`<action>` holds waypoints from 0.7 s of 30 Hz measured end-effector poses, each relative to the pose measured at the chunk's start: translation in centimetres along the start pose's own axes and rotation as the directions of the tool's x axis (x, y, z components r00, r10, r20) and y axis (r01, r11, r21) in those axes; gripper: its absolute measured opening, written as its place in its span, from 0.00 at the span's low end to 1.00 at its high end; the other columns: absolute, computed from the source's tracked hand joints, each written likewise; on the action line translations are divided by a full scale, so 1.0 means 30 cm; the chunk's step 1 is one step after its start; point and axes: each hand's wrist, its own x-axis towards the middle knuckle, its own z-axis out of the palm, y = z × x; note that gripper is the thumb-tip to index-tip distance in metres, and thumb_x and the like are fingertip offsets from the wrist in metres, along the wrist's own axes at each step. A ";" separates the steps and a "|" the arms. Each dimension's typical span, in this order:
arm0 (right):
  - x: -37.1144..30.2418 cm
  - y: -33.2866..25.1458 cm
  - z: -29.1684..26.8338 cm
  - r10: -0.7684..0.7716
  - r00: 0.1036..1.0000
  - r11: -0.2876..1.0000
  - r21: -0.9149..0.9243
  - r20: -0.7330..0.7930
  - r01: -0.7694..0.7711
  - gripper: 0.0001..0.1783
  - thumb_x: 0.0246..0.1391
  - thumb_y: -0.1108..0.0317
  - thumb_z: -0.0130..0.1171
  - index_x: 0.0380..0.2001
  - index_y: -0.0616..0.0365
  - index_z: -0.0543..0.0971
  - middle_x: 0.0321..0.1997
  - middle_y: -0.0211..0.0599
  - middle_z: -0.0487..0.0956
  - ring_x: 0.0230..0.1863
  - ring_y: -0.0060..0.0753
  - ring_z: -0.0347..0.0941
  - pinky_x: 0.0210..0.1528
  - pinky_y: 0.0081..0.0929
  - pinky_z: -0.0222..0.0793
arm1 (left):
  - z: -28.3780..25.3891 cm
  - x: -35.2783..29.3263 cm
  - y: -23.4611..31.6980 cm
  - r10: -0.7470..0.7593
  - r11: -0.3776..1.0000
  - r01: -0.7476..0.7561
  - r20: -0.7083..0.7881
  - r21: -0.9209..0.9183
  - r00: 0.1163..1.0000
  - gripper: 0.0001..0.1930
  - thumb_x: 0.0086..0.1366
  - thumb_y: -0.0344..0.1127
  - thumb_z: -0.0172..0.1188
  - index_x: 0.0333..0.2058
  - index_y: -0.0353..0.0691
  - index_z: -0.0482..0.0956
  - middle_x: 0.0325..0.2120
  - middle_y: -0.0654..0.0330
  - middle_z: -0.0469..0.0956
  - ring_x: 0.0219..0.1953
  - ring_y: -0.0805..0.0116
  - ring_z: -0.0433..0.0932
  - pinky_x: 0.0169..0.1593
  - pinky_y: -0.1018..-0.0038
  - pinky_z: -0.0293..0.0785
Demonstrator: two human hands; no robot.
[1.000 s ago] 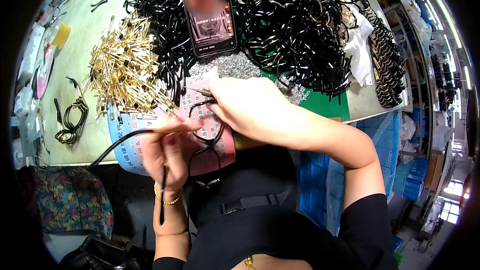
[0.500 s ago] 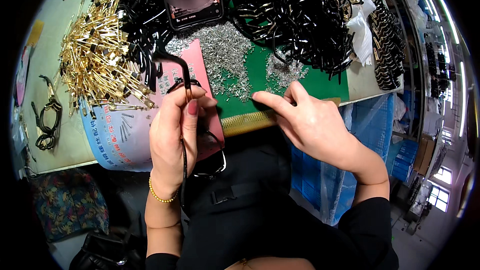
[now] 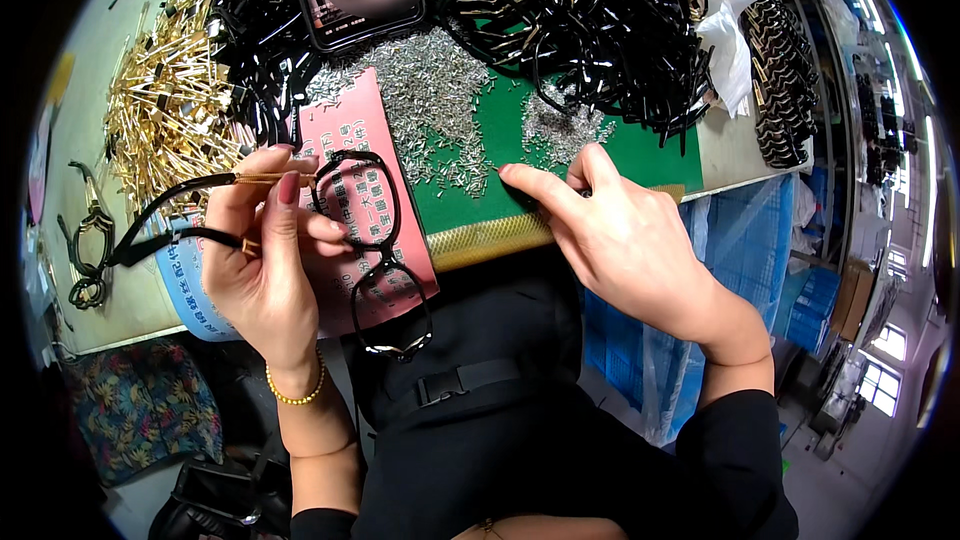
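My left hand (image 3: 265, 285) is closed around the gold-toned parts of a pair of black-rimmed eyeglasses (image 3: 388, 258), near the hinges. The two dark temples stick out to the left, and the lens rims hang to the right above a pink sheet (image 3: 408, 280). My right hand (image 3: 635, 250) rests over the front of a green mat (image 3: 455, 215). Its index fingertip is at the edge of a heap of tiny silver metal pieces (image 3: 425, 90). The other fingers are curled, with a small dark bit showing between them that I cannot make out.
Gold-coloured temple pieces (image 3: 160, 90) lie heaped at the left, beside a folded dark frame (image 3: 92, 255). A phone (image 3: 370, 33) leans behind the silver heap. Black temples (image 3: 600, 30) pile up at the back. Blue crates (image 3: 625, 360) stand below the table's right side.
My left hand has moved left and turned the eyeglasses, so the lens rims now face up and the temples point left. My right hand has barely moved.
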 end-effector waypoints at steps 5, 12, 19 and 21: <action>-0.008 0.000 -0.006 0.028 0.999 1.000 0.000 0.019 -0.028 0.30 0.54 0.74 0.60 0.61 0.42 0.75 0.39 0.44 0.70 0.33 0.44 0.79 0.27 0.39 0.77 | 0.018 0.020 0.005 -0.035 0.999 0.035 -0.009 -0.024 0.999 0.10 0.77 0.28 0.52 0.52 0.30 0.74 0.42 0.52 0.82 0.28 0.77 0.82 0.31 0.82 0.79; 0.002 0.000 0.003 0.007 1.000 1.000 -0.016 0.005 -0.006 0.34 0.54 0.73 0.60 0.65 0.39 0.73 0.39 0.46 0.70 0.30 0.44 0.79 0.26 0.40 0.77 | 0.018 0.042 0.001 -0.048 0.998 0.049 0.041 -0.045 0.998 0.10 0.76 0.26 0.53 0.52 0.31 0.74 0.41 0.55 0.82 0.29 0.78 0.82 0.32 0.83 0.79; 0.010 -0.020 -0.010 -0.017 1.000 0.997 -0.075 0.017 0.018 0.39 0.54 0.73 0.60 0.69 0.32 0.69 0.38 0.43 0.71 0.27 0.44 0.79 0.25 0.40 0.76 | 0.017 0.054 0.016 -0.184 0.983 0.181 0.155 0.035 0.971 0.08 0.75 0.25 0.55 0.49 0.32 0.75 0.39 0.59 0.83 0.31 0.79 0.81 0.33 0.83 0.81; 0.005 -0.009 -0.017 -0.027 1.000 0.999 0.022 0.009 0.026 0.37 0.55 0.73 0.59 0.69 0.33 0.70 0.37 0.42 0.71 0.27 0.43 0.79 0.25 0.39 0.76 | 0.008 0.025 0.022 -0.242 0.968 0.222 0.217 0.114 0.946 0.07 0.74 0.24 0.55 0.48 0.31 0.76 0.38 0.59 0.83 0.31 0.79 0.82 0.33 0.82 0.81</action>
